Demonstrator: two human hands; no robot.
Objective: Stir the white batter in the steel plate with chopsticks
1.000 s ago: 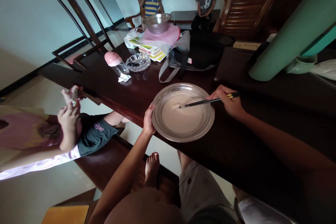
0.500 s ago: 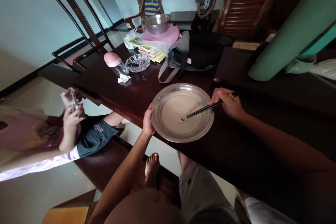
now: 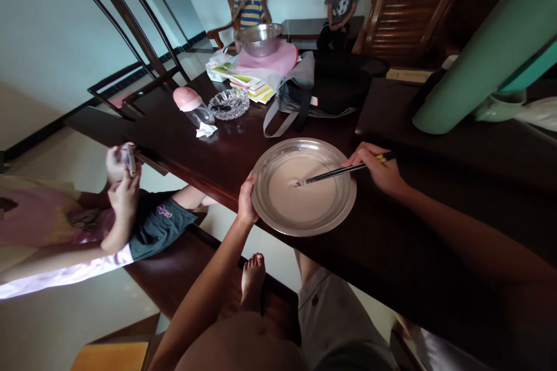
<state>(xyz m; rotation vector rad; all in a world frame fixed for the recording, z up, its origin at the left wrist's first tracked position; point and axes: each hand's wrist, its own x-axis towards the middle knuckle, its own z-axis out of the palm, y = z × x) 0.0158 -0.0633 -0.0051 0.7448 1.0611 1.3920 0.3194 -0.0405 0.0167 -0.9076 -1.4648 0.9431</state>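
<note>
A wide metal bowl (image 3: 264,208) rests near the edge of the dark wooden table (image 3: 191,153). Pale beige liquid batter (image 3: 300,203) fills its middle. My left hand (image 3: 248,200) grips the bowl's left rim, the thumb along the upper side and the other fingers mostly hidden beneath. Over the right rim, my right hand (image 3: 378,168) is closed round a pair of black chopsticks (image 3: 333,174) with gold bands near the top. Their tips dip into the batter left of the bowl's centre, with a small ripple around them.
Behind the bowl are a glass ashtray (image 3: 228,104), a pink-capped bottle (image 3: 189,101), a crumpled tissue (image 3: 205,129), a black bag (image 3: 339,90) and another metal bowl (image 3: 260,40). A large green cylinder (image 3: 478,58) leans at right. A person (image 3: 122,191) sits left with a phone; two others sit behind.
The chopstick tips have moved slightly left and away from me through the batter, my right hand shifting a little with them. My left hand stays on the rim.
</note>
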